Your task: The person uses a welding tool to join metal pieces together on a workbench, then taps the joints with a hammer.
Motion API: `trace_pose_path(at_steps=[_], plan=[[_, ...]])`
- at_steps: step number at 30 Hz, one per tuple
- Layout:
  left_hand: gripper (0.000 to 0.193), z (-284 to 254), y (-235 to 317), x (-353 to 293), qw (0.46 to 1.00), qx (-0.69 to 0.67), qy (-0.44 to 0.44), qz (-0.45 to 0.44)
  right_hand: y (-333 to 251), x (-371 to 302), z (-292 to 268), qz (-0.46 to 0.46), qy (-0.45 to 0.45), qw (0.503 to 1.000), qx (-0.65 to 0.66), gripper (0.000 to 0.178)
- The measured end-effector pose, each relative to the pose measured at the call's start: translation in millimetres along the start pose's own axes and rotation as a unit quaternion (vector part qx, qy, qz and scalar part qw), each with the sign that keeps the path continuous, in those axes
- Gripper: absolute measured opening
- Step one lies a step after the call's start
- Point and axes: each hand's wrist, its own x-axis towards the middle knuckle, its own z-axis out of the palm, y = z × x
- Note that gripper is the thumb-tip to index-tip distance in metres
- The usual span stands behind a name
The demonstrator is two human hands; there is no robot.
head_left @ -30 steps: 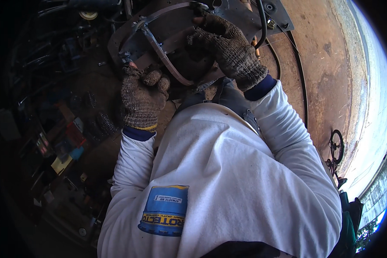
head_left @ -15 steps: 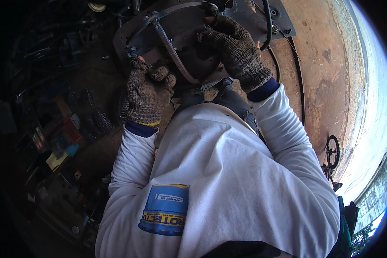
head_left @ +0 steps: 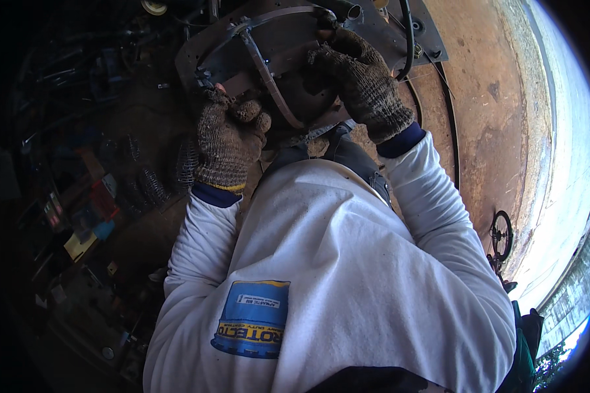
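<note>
A flat metal frame (head_left: 261, 65) lies over a dark metal plate (head_left: 421, 10) at the top of the view. It has a curved bar and a strip that meets the bar and runs toward me. My left hand (head_left: 231, 134), in a dirty knitted glove, is closed at the bar's left end, its bare-looking fingertips touching there. At the bar's right end, my right hand (head_left: 364, 82), gloved alike, pinches with bent fingers. Both grips are partly hidden by the gloves. An open tube end (head_left: 354, 12) stands just beyond my right hand.
Several coil springs (head_left: 154, 187) lie on the dark floor to the left, among scattered tools and a red box (head_left: 103, 200). A dark cable (head_left: 452, 124) crosses the brown floor (head_left: 485, 78) on the right. A wheel (head_left: 501, 234) stands farther right.
The view has shifted slightly, so the surroundings sit a little differently. Both hands keep their places at the two ends of the curved bar.
</note>
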Motion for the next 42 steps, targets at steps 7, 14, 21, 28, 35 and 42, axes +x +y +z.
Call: trace_pose_path(at_steps=[7,14,21,28,35,42], plan=[[0.014,-7.9,-2.1,2.8,0.999,-0.032,0.001,0.000,-5.5,-3.3,2.1,-0.004,-0.010,1.000,0.007,0.038],[0.013,-7.7,-2.6,3.1,1.000,-0.006,-0.010,0.017,-0.2,-1.1,-7.8,-0.011,-0.029,0.999,-0.018,0.038],[0.010,-4.5,-4.7,1.6,0.999,0.006,-0.005,0.032,9.5,-4.9,-22.7,-0.025,0.043,0.994,-0.095,0.037],[0.010,-7.9,-3.9,5.2,0.999,0.026,-0.012,0.031,0.3,-11.5,-3.3,0.058,-0.009,0.997,-0.055,0.037],[0.012,-7.0,-14.0,-2.1,0.997,0.021,-0.024,0.066,-1.0,-11.2,0.2,0.038,-0.028,0.998,-0.038,0.036],[0.010,-5.1,-12.4,-2.2,0.999,0.017,-0.023,0.046,-2.3,-15.4,3.2,0.034,-0.022,0.998,-0.045,0.037]])
